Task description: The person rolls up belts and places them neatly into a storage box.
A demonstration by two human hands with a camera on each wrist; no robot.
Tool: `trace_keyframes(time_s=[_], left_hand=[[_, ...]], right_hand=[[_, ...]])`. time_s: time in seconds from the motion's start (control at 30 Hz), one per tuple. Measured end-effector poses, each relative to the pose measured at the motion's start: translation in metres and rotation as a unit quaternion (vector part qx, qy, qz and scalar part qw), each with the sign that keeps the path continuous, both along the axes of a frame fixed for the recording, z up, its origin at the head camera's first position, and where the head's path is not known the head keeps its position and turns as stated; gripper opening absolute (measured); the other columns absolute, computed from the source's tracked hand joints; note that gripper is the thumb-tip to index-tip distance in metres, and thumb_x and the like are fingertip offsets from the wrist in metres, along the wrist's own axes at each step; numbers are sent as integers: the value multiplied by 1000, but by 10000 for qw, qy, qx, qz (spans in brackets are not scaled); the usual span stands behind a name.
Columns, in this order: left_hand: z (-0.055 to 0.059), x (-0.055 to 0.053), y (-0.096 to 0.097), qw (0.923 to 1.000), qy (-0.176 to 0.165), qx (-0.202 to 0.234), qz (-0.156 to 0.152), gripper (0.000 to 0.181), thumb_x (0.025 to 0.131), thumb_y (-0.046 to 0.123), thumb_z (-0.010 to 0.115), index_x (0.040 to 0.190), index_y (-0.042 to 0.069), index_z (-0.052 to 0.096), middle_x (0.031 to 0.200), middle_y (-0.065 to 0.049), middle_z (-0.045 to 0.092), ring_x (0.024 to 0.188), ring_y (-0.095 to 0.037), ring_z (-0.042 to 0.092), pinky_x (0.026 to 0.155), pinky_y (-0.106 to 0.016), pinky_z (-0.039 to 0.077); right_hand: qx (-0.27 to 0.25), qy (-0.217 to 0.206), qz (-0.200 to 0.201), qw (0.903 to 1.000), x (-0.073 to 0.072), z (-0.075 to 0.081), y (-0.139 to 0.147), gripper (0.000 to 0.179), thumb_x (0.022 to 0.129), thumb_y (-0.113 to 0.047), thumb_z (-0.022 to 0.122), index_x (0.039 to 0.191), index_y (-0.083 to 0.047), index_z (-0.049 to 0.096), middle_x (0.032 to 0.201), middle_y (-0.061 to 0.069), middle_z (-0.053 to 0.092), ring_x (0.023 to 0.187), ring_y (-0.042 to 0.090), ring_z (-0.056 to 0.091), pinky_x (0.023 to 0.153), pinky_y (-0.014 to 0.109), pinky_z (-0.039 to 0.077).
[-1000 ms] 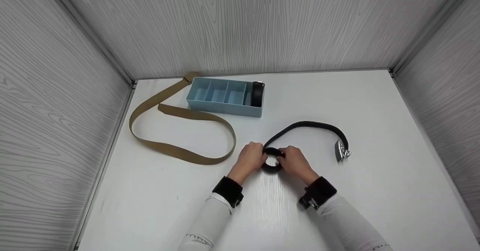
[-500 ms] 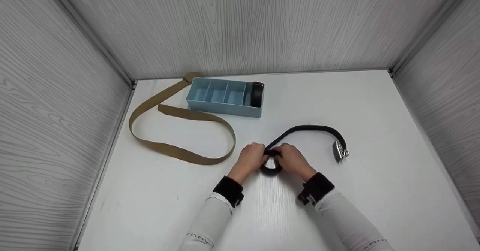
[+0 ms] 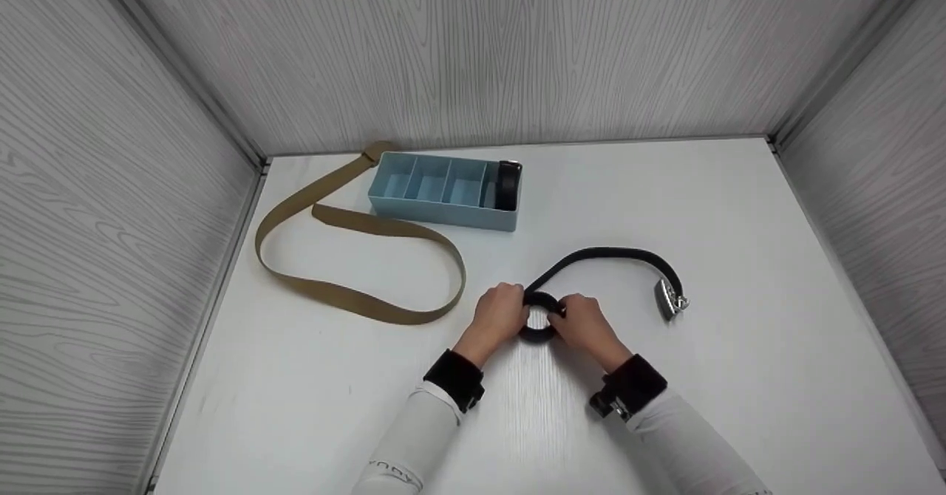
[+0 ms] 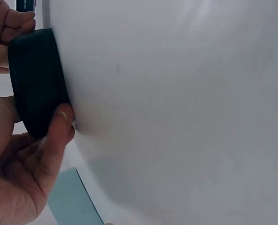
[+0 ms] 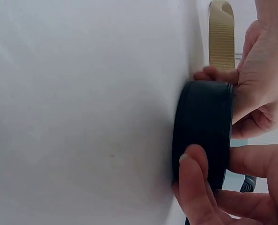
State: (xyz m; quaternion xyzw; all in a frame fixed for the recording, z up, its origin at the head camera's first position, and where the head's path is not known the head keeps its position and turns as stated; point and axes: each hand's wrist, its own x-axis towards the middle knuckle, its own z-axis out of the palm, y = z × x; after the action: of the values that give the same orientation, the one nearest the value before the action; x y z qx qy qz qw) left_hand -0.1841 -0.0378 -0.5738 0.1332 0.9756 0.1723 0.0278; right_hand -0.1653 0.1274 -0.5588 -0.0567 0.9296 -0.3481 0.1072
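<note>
From where I stand, both hands are on one black belt [image 3: 539, 337], part of it wound into a ring that sits on the white table [image 3: 739, 222], nearer the person than the blue box [image 3: 443, 214] and a little right of it. The left hand [image 3: 500, 313] pinches the ring's left wall, the right hand [image 3: 587, 326] its right wall; each set of fingers is bent, closed to about the band's thickness.

I count one box with four compartments, and one rolled black belt [image 3: 507, 186] in the box's rightmost compartment. One tan belt [image 3: 344, 300] loops to the left and front of the box, an end behind its left corner. One silver buckle [image 3: 667, 301] ends the black belt's loose tail, well right of the box. Two black wristbands [image 3: 453, 378] circle the wrists.

The wrist views show the ring's smooth outer wall with fingertips against it; the right one also catches the spiral layers of the rolled belt, which the head view doesn't show.
</note>
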Motion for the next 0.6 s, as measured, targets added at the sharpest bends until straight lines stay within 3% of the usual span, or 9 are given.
trace_keyframes(time_s=[0.13, 0.33, 0.47, 0.6], left_hand=[[1, -2, -1, 9999, 0, -23, -150, 12, 84, 14, 71, 82, 2, 68, 81, -12, 67, 74, -28, 67, 63, -39, 52], [4, -5, 0, 9991, -77, -209, -369, 18, 89, 21, 68, 85, 4, 65, 82, -12, 68, 74, -28, 67, 62, -40, 51], [4, -6, -1, 9988, -42, -333, -351, 16, 89, 19, 69, 86, 3, 67, 82, -13, 68, 74, -29, 68, 61, -41, 52], [2, -7, -3, 9995, -18, -254, -196, 14, 88, 17, 68, 85, 3, 67, 82, -14, 69, 74, -31, 68, 62, -42, 52]], right_hand=[[-19, 126, 135, 9998, -4, 0, -2, 13, 84, -2, 65, 72, -2, 66, 64, 3, 58, 63, 19, 54, 61, 33, 46], [139, 319, 700, 9969, -11, 0, -2, 13, 87, 3, 63, 75, -2, 66, 68, 2, 54, 68, 19, 51, 65, 36, 45], [86, 620, 753, 9952, -11, -4, 1, 9, 91, -1, 64, 95, -1, 72, 82, 10, 59, 80, 26, 54, 74, 41, 46], [-14, 824, 283, 9962, -10, -6, 11, 28, 96, -9, 60, 119, 6, 64, 112, 23, 57, 102, 38, 58, 91, 48, 45]])
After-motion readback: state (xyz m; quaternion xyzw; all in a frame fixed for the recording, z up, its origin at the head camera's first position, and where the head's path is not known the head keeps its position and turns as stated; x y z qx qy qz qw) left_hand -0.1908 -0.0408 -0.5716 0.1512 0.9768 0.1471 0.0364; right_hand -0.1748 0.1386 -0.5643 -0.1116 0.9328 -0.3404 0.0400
